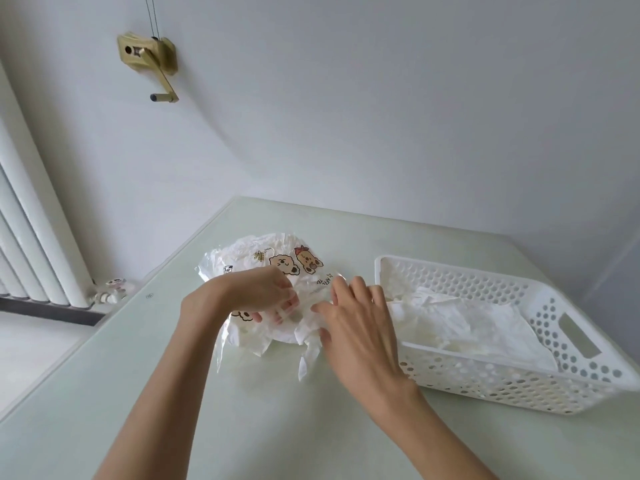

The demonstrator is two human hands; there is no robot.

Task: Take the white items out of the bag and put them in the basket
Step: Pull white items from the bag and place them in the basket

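Bag (277, 261): clear, bear print, white items | left grip (263, 292), right grip (349, 317): pinching bag

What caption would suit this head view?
Both hands work at a clear printed bag of white items beside a white basket.

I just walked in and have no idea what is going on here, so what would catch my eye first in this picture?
Two bare hands meet mid-table over a clear plastic bag printed with cartoon bears: the left hand grips the plastic, and the right hand reaches into the white items at its mouth. To the right stands a white perforated basket already holding white items. On the wall at upper left hangs a brass-coloured crank handle.
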